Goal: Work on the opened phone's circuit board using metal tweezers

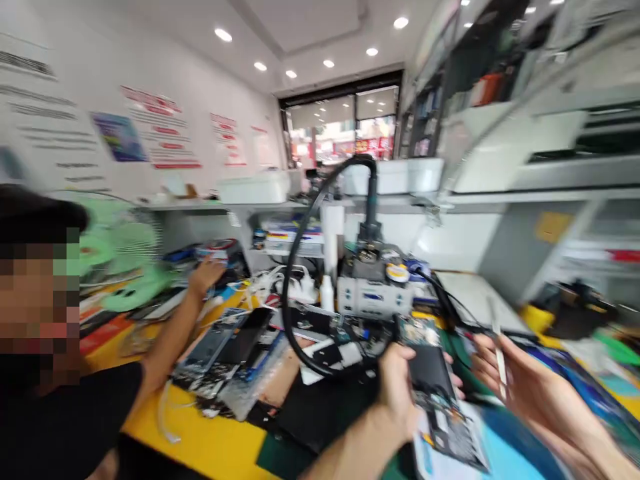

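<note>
Lower right of the frame, the left hand (397, 387) grips an opened phone (434, 368), its insides exposed, over the bench (220, 443). Farther right, the right hand (530, 377) pinches a thin pale tool (500, 367) upright, apart from the phone.

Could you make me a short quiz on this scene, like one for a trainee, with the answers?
1. What does the camera wearer's left hand hold?
2. True or false: the wearer's right hand holds a thin tool.
3. What colour is the fan near the other person?
A. Red
B. Pale green
C. Black

Key:
1. An opened phone, with its inner parts showing.
2. True.
3. B.
</note>
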Demonstrator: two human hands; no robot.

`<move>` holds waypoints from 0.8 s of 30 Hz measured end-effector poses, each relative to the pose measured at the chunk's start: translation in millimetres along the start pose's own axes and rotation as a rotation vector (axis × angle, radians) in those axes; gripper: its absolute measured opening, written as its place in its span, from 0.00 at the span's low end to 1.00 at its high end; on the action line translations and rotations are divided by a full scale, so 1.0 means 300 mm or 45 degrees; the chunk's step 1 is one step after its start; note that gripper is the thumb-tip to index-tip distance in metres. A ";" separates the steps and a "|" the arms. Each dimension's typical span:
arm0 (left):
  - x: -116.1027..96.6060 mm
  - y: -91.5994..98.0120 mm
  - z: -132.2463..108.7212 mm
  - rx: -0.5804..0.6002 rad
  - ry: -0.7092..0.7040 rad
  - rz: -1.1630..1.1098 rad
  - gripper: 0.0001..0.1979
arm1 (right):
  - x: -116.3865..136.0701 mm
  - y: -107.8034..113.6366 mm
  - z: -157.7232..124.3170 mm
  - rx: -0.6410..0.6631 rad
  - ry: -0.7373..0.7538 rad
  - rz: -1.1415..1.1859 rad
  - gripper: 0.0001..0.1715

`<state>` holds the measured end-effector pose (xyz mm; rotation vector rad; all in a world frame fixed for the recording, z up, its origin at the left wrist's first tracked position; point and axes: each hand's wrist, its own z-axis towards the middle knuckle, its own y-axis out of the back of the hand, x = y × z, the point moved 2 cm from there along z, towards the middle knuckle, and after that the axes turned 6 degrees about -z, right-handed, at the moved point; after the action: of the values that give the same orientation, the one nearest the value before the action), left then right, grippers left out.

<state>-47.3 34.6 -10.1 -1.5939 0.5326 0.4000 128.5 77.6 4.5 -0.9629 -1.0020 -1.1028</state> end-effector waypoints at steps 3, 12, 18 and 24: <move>0.106 -0.034 0.030 -0.010 0.223 -0.038 0.23 | 0.014 0.119 -0.001 0.088 -0.238 0.128 0.20; 0.093 -0.055 0.010 -0.086 0.276 0.039 0.28 | 0.029 0.151 0.006 0.127 -0.218 0.300 0.21; 0.111 -0.076 -0.010 -0.097 0.269 0.114 0.26 | 0.027 0.135 -0.013 0.009 -0.156 0.199 0.22; 0.108 -0.061 -0.025 -0.218 0.245 0.294 0.24 | 0.030 0.132 -0.024 -0.140 -0.141 0.191 0.24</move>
<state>-10.7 24.8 -12.0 -1.7522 0.8539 0.4782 169.5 75.8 6.8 -1.1798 -0.9490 -0.9957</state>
